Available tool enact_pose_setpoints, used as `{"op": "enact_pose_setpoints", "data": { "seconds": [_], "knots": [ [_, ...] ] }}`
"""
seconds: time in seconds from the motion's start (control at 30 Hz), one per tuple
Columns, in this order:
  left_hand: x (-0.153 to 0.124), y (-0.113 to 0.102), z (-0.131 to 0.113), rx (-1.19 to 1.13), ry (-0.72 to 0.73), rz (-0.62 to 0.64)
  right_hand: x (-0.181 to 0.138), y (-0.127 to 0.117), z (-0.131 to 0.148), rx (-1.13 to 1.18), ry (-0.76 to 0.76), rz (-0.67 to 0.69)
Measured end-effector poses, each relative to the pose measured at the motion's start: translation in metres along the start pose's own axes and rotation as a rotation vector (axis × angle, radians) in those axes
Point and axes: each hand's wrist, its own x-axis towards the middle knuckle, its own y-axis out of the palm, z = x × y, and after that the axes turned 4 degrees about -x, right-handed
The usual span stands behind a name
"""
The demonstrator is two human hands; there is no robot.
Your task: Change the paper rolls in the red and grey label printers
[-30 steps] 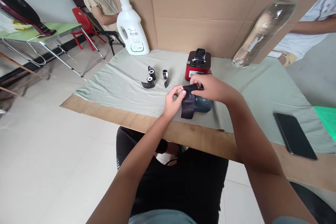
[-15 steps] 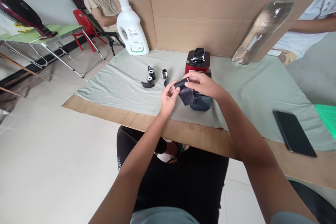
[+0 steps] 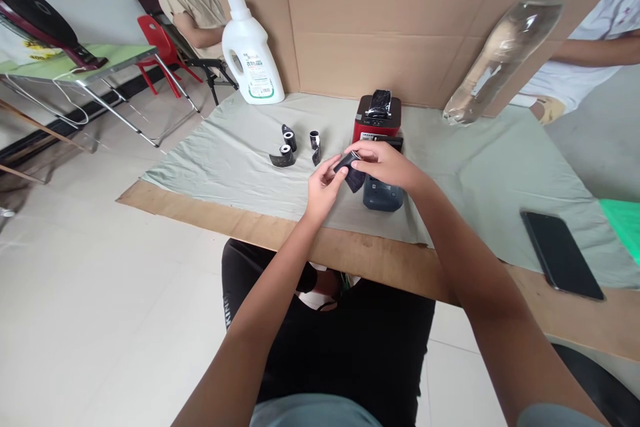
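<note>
The left hand [image 3: 324, 188] and right hand [image 3: 386, 163] pinched a small black roll [image 3: 351, 172] between fingertips; just beyond the grip sat a dark label printer [image 3: 383, 196], partly hidden by the right hand, and a red printer [image 3: 376, 123]; spare rolls [image 3: 287, 153] lay to the grip's left. The held roll's loose end was blurred.

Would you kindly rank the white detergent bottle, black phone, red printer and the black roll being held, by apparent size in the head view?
1. white detergent bottle
2. black phone, close behind, though it lies nearer the camera
3. red printer
4. black roll, partly covered
</note>
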Motion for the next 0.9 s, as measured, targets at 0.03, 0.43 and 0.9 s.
{"op": "enact_pose_setpoints", "data": {
  "seconds": [0.03,0.43,0.9],
  "knots": [
    [0.0,0.0,0.0,0.005,-0.006,-0.001,0.0,0.0,0.0,0.005,-0.014,0.01],
    [-0.006,-0.001,-0.015,0.274,0.138,-0.04,0.001,0.006,-0.004,-0.057,0.116,-0.094],
    [-0.001,-0.014,-0.016,0.595,0.405,0.309,0.001,-0.003,-0.003,-0.072,0.061,-0.04]
  ]
}}
